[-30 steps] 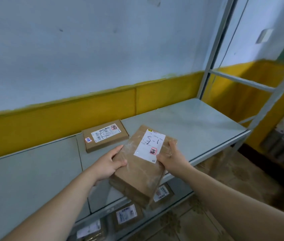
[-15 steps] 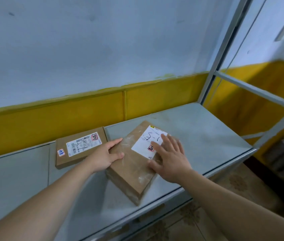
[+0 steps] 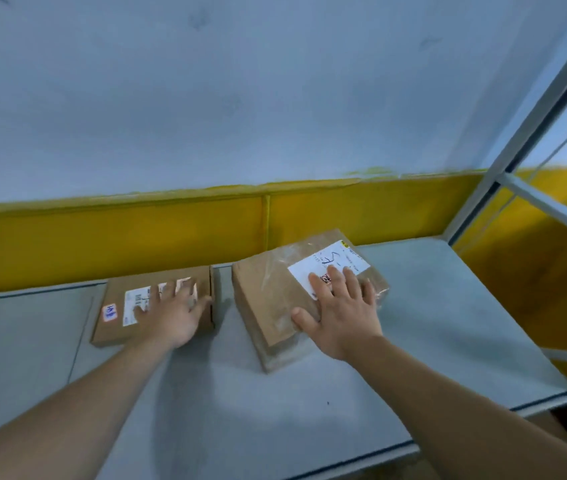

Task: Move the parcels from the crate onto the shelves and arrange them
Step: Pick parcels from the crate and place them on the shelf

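Observation:
Two brown cardboard parcels lie side by side at the back of the grey shelf (image 3: 310, 410). The thicker taped parcel (image 3: 275, 296) on the right carries a white label with handwriting. My right hand (image 3: 341, 310) lies flat on top of it, fingers straight and spread over the label. A narrow gap separates it from the flat parcel (image 3: 115, 327) on the left, which has a printed label and a small sticker. My left hand (image 3: 171, 313) rests flat on that one, fingers spread. The crate is out of view.
A yellow band (image 3: 136, 237) runs along the white wall right behind the parcels. A grey metal upright (image 3: 517, 133) of the rack and its cross bar stand at the right end. The shelf's front edge (image 3: 448, 427) runs diagonally at lower right.
The taped parcel went from being held over the shelf edge to lying at the back beside the flat one. My left hand shifted from it onto the flat parcel.

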### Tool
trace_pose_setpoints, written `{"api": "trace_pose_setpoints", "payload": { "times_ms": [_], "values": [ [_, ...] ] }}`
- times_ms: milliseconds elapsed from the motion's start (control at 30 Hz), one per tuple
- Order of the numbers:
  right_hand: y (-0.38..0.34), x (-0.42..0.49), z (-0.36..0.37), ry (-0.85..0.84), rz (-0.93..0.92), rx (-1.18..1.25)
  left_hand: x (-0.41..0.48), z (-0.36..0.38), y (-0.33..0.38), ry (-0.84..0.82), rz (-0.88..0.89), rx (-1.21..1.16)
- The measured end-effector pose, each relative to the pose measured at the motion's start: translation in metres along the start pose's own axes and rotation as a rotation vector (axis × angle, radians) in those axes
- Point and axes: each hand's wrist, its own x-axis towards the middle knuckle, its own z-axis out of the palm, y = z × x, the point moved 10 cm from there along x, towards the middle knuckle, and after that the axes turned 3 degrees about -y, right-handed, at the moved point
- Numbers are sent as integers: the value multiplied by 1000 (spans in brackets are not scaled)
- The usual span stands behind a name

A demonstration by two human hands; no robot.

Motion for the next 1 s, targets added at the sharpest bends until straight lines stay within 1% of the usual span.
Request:
{"api": "trace_pose_setpoints", "payload": {
  "times_ms": [67,167,333,633,1000],
  "values": [
    [-9,11,-2,-5,-93,-59,-6,20,-22,-78,-116,72],
    [-15,22,0,-32,-152,-63,-12,35,-34,-98,-157,124],
    [-21,40,-1,-48,-112,-63,-11,39,-36,-70,-160,193],
    [-30,68,-6,-37,-38,-27,-10,43,-39,-86,-171,184],
    [-31,51,-9,-46,-11,-18,-10,42,-38,-78,-147,179]
  ]
}}
